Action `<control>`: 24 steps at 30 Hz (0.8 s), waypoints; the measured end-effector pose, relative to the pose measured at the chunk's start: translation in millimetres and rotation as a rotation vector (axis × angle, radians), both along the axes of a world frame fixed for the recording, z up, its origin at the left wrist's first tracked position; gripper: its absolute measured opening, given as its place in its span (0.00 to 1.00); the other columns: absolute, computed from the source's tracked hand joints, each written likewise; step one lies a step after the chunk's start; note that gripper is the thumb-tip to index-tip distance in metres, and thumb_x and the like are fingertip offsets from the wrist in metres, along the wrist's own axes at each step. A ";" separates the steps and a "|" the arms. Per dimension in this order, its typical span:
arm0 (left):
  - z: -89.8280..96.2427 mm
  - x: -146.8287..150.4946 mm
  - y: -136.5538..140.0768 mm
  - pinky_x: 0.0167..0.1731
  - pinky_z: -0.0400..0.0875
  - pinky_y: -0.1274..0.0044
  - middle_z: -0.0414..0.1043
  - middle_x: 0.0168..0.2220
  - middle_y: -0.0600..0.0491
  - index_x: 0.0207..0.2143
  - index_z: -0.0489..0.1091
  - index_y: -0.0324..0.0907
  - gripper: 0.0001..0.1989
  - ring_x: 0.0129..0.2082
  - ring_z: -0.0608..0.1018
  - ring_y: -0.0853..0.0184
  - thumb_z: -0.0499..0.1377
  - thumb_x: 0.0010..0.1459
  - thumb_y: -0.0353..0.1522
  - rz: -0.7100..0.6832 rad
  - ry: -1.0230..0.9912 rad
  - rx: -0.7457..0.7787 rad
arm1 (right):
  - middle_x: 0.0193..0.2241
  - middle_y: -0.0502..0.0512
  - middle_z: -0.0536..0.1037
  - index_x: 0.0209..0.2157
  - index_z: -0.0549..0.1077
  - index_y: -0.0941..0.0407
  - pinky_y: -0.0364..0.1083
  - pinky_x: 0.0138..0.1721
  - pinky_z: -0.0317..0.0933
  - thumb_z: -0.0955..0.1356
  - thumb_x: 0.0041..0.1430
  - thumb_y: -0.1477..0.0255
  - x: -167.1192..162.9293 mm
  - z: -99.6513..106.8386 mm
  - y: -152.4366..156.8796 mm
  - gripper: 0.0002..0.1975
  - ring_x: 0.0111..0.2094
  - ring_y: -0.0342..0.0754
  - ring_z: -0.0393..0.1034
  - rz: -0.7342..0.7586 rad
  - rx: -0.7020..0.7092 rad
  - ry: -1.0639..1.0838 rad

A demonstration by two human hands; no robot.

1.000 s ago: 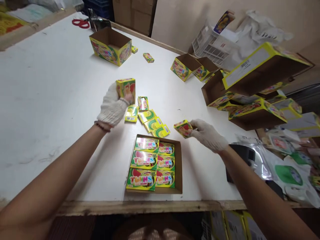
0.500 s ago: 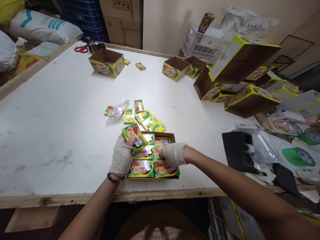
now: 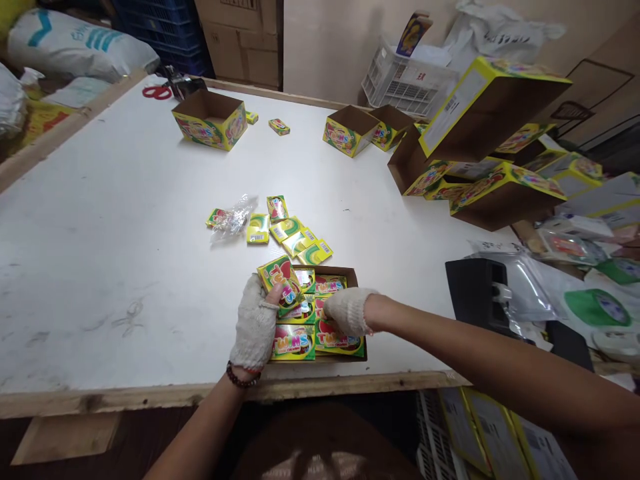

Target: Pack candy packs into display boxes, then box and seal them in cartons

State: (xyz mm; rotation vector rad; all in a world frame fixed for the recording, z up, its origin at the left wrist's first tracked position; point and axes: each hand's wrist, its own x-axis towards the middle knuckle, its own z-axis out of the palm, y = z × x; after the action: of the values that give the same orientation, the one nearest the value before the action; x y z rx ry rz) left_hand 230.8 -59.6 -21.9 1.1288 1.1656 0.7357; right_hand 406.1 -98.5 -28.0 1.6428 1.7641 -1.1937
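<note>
1. Lying near one open box [image 3: 355,280], at eleven o'clock: five loose packets [image 3: 258,229].
2. The left hand [image 3: 257,327] grips one tilted packet [image 3: 287,279] over the box's ten-o'clock corner.
3. The right hand [image 3: 350,310] bends in from three o'clock; fingers hidden, I can't tell whether it grips.
4. One clear wrapper [image 3: 235,220] lies at half past ten; both hands block some packed packets [image 3: 294,341].

The left hand [image 3: 256,323], in a pale knit glove [image 3: 250,340], is curled in a grip, its bare thumb [image 3: 275,293] pressed forward. A dark beaded bracelet [image 3: 243,377] rings that wrist; the left forearm [image 3: 205,427] slants up from the bottom edge. The right forearm [image 3: 450,340] reaches in from the lower right, bare; the gloved right hand [image 3: 350,311] points leftward, fingers seemingly bent, though mostly hidden.
</note>
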 end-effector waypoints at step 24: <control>21.9 15.1 -13.6 0.37 0.77 0.70 0.75 0.42 0.50 0.47 0.71 0.45 0.20 0.36 0.78 0.62 0.64 0.53 0.41 -0.185 -0.277 -0.200 | 0.44 0.54 0.74 0.48 0.66 0.55 0.42 0.37 0.63 0.67 0.59 0.68 4.6 40.1 -58.2 0.15 0.39 0.45 0.69 -0.706 0.430 0.368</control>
State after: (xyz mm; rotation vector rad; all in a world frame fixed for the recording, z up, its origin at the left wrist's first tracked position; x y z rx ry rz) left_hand 245.8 -73.2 0.0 0.9207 0.8675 0.5962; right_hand 410.7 -156.7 12.1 2.5820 1.7906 -1.5650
